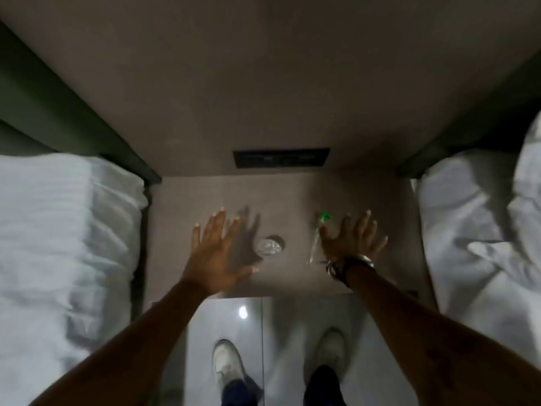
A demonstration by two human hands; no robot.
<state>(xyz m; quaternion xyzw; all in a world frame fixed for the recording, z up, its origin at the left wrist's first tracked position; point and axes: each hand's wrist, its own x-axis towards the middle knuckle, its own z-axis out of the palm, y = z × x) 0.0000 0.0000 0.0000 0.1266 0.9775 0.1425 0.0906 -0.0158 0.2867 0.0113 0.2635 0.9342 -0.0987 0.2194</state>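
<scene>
A brown nightstand top (292,197) lies between two beds. On it stands a clear drinking glass (270,247), seen from above. To its right lies a clear plastic wrapper with a green tip (317,232). My left hand (218,253) hovers over the top with fingers spread and straight, just left of the glass, holding nothing. My right hand (352,240) is also spread flat, its fingers beside the wrapper; whether it touches the wrapper I cannot tell. Bracelets circle my right wrist.
White bedding fills the left (58,244) and right (474,230) sides. A dark switch panel (281,157) sits on the wall behind the nightstand. Below, a glossy white floor (278,332) shows my two light shoes.
</scene>
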